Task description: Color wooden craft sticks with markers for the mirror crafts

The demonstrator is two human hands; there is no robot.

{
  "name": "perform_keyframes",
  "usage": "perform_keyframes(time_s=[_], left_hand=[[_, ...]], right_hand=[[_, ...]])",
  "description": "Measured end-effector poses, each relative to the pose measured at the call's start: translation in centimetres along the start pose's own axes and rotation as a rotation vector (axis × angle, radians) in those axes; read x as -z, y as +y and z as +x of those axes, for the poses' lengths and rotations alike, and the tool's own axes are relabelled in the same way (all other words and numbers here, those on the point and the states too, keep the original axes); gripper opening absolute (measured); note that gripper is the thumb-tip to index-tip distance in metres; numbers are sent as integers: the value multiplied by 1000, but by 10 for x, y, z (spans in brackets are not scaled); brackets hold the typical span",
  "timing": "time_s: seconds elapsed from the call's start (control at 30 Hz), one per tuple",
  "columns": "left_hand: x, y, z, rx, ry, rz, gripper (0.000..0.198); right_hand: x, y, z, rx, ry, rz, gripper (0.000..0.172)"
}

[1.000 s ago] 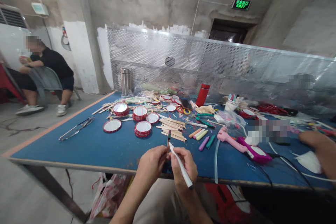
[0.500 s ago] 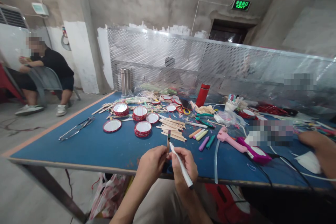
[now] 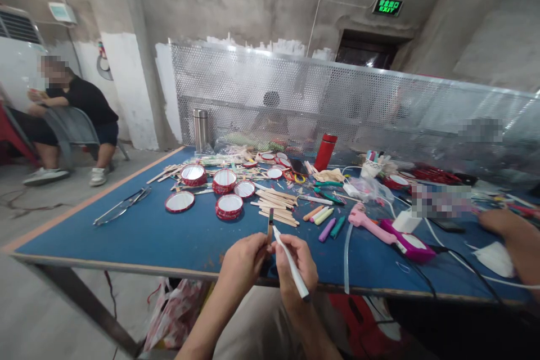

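My left hand is closed round a thin wooden stick with a dark tip, held upright over the near edge of the blue table. My right hand grips a white marker pen, its tip touching the stick. Both hands meet just above the table's front edge. Beyond them lie a pile of wooden sticks, round red-rimmed mirrors and coloured markers.
A pink glue gun with a cable lies at right, metal tongs at left. A red bottle and steel flask stand by the perforated metal screen. Another person's arm rests at far right; a person sits at left.
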State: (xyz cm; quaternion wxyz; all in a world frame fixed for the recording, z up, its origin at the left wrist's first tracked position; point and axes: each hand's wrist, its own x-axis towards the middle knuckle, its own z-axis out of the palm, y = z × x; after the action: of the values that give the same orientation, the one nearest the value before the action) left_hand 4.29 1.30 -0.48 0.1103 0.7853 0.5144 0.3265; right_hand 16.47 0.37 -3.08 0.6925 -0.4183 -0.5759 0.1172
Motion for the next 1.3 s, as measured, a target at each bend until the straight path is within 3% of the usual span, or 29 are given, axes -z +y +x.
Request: perform_keyframes(time_s=[0.47, 0.63, 0.8, 1.3], left_hand=[[-4, -4, -1, -2, -4, -2, 18], [-2, -2, 0, 15, -18, 3, 20], [0, -1, 0, 22, -37, -2, 16], [0, -1, -1, 6, -18, -10, 20]], right_hand=[[0, 1, 1, 5, -42, -8, 12], [0, 1, 0, -2, 14, 28, 12], [2, 1, 0, -16, -62, -4, 13], [2, -3, 0, -5, -3, 0, 13]])
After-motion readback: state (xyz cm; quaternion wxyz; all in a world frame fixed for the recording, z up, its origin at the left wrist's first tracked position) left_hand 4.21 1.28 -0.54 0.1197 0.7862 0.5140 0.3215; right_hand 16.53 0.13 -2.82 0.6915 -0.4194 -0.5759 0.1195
